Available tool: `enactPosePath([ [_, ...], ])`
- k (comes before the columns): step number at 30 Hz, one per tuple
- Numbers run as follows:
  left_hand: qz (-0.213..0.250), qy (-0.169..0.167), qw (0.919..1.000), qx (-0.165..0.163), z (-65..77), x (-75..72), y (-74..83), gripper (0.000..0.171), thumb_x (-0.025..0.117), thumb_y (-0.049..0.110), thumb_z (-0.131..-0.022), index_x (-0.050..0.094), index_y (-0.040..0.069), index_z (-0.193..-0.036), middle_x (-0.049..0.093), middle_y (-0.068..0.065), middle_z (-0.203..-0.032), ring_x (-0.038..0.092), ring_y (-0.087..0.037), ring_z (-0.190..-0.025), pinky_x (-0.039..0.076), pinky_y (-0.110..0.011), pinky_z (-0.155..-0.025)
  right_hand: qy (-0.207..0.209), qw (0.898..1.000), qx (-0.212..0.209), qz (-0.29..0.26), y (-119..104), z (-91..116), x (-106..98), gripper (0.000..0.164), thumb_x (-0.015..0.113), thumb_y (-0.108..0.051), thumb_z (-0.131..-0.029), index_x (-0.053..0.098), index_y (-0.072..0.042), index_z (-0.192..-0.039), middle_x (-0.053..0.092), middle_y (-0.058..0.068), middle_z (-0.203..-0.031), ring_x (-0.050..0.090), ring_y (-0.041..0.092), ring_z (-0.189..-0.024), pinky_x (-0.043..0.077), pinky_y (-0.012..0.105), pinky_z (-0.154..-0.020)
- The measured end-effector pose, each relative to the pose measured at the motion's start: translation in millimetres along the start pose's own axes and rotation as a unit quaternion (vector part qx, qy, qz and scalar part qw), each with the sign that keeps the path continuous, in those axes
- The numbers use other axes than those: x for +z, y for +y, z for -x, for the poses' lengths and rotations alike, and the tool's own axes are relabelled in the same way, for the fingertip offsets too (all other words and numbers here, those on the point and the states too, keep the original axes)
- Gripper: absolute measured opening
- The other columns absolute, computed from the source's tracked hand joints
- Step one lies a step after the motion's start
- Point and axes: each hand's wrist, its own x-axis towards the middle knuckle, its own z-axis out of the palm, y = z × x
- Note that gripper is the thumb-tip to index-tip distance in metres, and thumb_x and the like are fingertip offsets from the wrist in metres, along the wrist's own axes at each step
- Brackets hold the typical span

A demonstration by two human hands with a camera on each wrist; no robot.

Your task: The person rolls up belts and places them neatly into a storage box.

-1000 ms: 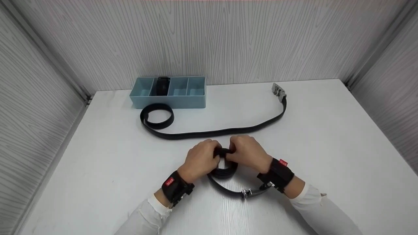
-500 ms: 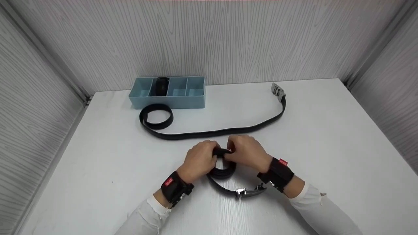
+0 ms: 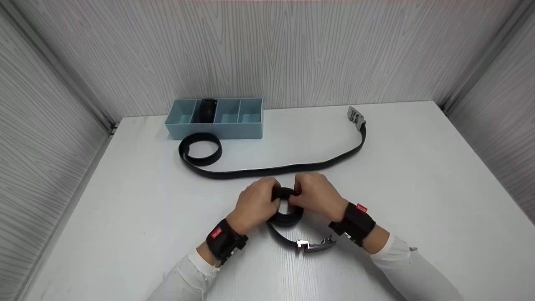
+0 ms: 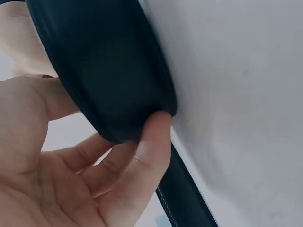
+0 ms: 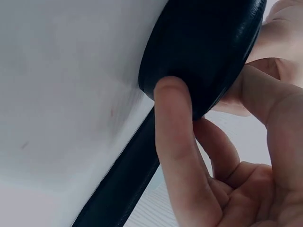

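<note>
A black belt stands rolled into a coil on its edge near the front middle of the table. My left hand grips the coil's far left side, and in the left wrist view its fingers curl against the outer layer. From the right, my right hand pinches the far part of the same coil, thumb inside the ring. One finger presses the outer face in the right wrist view. The belt's loose end curves round the near side to a silver buckle.
Beyond my hands lies a second black belt, looped at its left end, with a grey metal buckle at the right. A blue divided box stands by the back wall, a rolled dark belt in one compartment.
The buckle end has slid left and closer to the coil, leaving a shorter loose tail. Both hands stay at nearly the same place on the coil.
</note>
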Motion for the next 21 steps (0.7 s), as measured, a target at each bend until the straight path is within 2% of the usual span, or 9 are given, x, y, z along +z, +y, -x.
enactPosePath([
  [4,0.003,-0.003,1.0000,-0.007,-0.5,0.1,0.2,0.018,0.071,0.006,-0.090,0.067,0.006,-0.108,0.067,-0.005,-0.103,0.064,-0.021,-0.092,0.053,-0.043,-0.076,0.001,1.000,0.003,0.002,2.2,0.1,0.1,0.021,0.078,-0.009,-0.075,0.058,-0.011,-0.071,0.058,-0.004,-0.064,0.055,0.012,-0.059,0.046,0.030,-0.055],
  [9,-0.008,0.003,0.9999,0.007,0.2,-0.3,1.1,0.017,0.069,0.002,-0.090,0.068,0.007,-0.107,0.067,-0.006,-0.104,0.066,-0.024,-0.097,0.055,-0.045,-0.079,-0.011,1.000,0.010,0.008,2.3,-1.1,-1.1,0.022,0.081,-0.013,-0.077,0.060,-0.010,-0.076,0.059,-0.003,-0.068,0.056,0.014,-0.061,0.047,0.031,-0.057],
  [15,-0.016,0.007,0.9996,0.023,1.1,-0.5,2.4,0.018,0.067,-0.001,-0.090,0.071,0.009,-0.105,0.069,-0.005,-0.102,0.067,-0.024,-0.098,0.055,-0.046,-0.077,-0.020,1.000,0.002,0.009,1.3,-2.5,0.1,0.021,0.084,-0.018,-0.079,0.065,-0.009,-0.083,0.062,-0.002,-0.073,0.058,0.014,-0.066,0.048,0.032,-0.060],
  [21,-0.013,0.009,0.9996,0.024,1.4,0.4,2.3,0.021,0.066,-0.002,-0.091,0.073,0.010,-0.105,0.070,-0.005,-0.102,0.067,-0.023,-0.098,0.055,-0.046,-0.076,-0.018,1.000,-0.015,-0.016,0.4,-2.1,1.7,0.017,0.082,-0.013,-0.077,0.065,-0.009,-0.080,0.063,-0.004,-0.072,0.059,0.012,-0.066,0.051,0.031,-0.061],
])
